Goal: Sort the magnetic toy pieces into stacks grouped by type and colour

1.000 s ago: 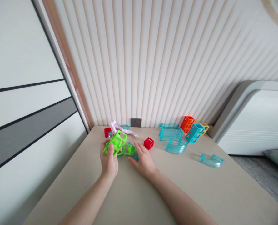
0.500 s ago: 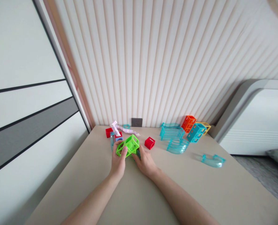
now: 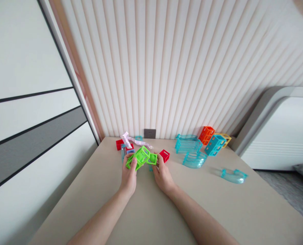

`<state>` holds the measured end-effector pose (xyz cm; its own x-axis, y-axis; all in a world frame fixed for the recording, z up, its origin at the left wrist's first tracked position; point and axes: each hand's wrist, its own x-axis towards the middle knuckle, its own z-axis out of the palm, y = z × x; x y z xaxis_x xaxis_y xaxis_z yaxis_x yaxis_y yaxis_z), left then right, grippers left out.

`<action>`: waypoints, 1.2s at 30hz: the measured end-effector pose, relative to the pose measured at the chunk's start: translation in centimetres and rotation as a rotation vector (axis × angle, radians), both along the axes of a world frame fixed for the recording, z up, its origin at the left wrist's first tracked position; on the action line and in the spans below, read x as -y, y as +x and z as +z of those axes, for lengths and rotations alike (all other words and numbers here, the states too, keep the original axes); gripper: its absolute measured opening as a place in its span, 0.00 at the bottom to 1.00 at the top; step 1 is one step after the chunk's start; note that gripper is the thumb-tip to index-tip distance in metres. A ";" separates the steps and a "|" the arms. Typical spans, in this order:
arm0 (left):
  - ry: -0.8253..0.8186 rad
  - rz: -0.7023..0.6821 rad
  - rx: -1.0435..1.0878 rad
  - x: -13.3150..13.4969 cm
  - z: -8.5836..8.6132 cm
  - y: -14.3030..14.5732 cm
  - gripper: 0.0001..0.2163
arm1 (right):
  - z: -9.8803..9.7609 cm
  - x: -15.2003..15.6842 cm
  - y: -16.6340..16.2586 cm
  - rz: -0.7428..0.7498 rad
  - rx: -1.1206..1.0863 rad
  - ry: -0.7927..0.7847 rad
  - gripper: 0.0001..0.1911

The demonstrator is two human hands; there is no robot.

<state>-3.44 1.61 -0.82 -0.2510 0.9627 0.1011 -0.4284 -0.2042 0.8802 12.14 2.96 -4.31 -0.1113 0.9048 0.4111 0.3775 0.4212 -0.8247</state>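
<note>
My left hand (image 3: 129,176) is closed around a bright green open-frame toy block (image 3: 142,155), thumb across its near side. Against the right side of that block is a smaller green square piece (image 3: 153,159), pinched by the fingers of my right hand (image 3: 164,178). I cannot tell whether the two green parts are joined. A bit of clear teal plastic (image 3: 150,168) shows just below them, mostly hidden. Right beside my right fingertips lies a red block (image 3: 164,156).
Behind my left hand are another red block (image 3: 119,144) and a crumpled lilac strip (image 3: 137,141). To the right lie clear teal curved tubes (image 3: 194,160), an orange block (image 3: 206,135), a blue block (image 3: 215,145) and a loose tube piece (image 3: 234,176). A ribbed wall (image 3: 131,68) borders the table.
My right hand has shifted slightly right, and the small green square piece now shows in its fingers. The block in my left hand has tilted a little.
</note>
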 end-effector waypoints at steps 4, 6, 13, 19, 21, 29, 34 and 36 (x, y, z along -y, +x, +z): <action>0.001 -0.032 0.043 0.3 0.6 0.3 0.20 | 0.0 -0.2 0.4 -0.058 -0.022 0.022 0.28; 0.007 -0.059 0.063 0.4 0.7 0.4 0.20 | 0.1 -0.3 0.5 -0.079 -0.013 0.043 0.27; 0.000 -0.113 0.064 0.6 0.6 0.6 0.19 | 0.7 0.0 0.2 -0.046 -0.108 -0.065 0.26; 0.006 -0.164 0.128 0.4 0.4 0.8 0.18 | 1.1 0.3 0.1 -0.065 -0.176 -0.124 0.24; 0.009 -0.185 0.154 0.4 0.4 0.9 0.17 | 1.0 0.2 0.2 -0.045 -0.229 -0.151 0.23; 0.015 -0.257 0.190 0.8 0.6 1.2 0.14 | 0.8 0.0 0.2 -0.024 -0.566 -0.324 0.30; -0.010 -0.235 0.173 0.8 0.7 1.0 0.15 | 1.5 0.3 0.2 0.034 -0.714 -0.350 0.27; -0.008 -0.247 0.173 0.8 0.6 1.0 0.16 | 1.7 0.4 0.2 0.049 -0.748 -0.346 0.28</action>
<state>-2.42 0.82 -0.24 -0.0224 0.9973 0.0694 -0.6077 -0.0687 0.7912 12.36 2.57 -2.65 0.0383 0.9951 0.0916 -0.3348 0.0991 -0.9371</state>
